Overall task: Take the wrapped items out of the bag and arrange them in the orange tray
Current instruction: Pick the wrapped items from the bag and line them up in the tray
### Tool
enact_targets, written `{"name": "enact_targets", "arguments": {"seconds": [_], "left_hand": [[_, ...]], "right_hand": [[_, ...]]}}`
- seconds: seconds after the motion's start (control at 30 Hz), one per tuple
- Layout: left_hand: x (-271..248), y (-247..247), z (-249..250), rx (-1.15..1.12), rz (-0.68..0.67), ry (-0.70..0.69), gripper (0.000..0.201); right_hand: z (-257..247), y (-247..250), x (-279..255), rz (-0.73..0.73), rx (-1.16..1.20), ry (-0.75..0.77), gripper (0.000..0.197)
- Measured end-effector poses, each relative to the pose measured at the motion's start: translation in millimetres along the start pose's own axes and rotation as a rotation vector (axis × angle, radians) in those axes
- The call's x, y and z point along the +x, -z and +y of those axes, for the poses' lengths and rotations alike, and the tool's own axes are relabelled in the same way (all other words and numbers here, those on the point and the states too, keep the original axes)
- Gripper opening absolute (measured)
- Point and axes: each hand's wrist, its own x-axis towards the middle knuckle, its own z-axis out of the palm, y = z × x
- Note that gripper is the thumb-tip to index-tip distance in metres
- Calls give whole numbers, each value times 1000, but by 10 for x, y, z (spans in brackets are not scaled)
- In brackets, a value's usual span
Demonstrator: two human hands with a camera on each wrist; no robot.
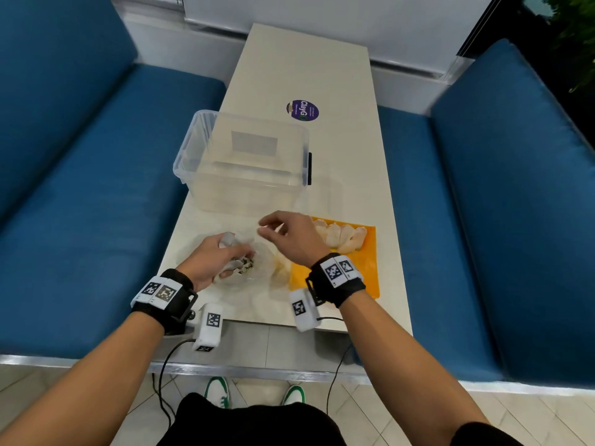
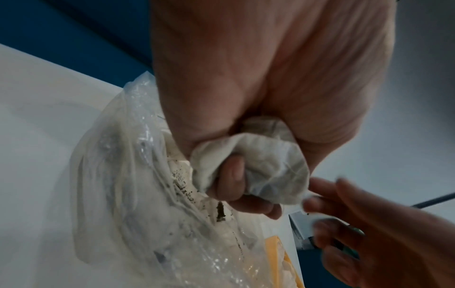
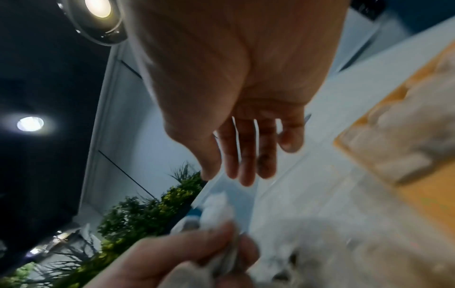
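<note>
left hand [image 1: 211, 257] has a wrapped item [image 2: 258, 155] squeezed in its fist right over the bag [image 2: 138, 194]; right hand [image 1: 291, 236] loose, holding nothing, orange tray [image 1: 370, 262] just behind its wrist

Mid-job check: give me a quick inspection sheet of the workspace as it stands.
Surface: pale table with a round purple sticker.
Job's things: clear bag beside the orange tray; a row of wrapped items in the tray.
Clutter: clear plastic bin, apparently empty.
Hands: left hand grips a wrapped item; right hand reaches over, holding nothing.
Cables: black cables hang from the wrist units.
Surroundings: blue benches on both sides.
</note>
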Motion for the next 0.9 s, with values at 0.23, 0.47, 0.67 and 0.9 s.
{"name": "enact_targets", "arguments": {"seconds": [0.23, 0.47, 0.67, 0.9], "left_hand": [[-65, 125, -24, 39, -36, -15, 40], [-167, 225, 10, 94, -7, -97, 59], [-212, 250, 8, 95, -10, -136, 35], [-198, 256, -21, 138, -6, -137, 42]], "right_hand": [[-184, -346, 83, 1, -6, 25, 10], [-312, -369, 112, 68, -47, 36, 11], [-368, -402, 76, 123, -25, 22, 6], [-365, -394, 43, 105, -50, 12, 7]]}}
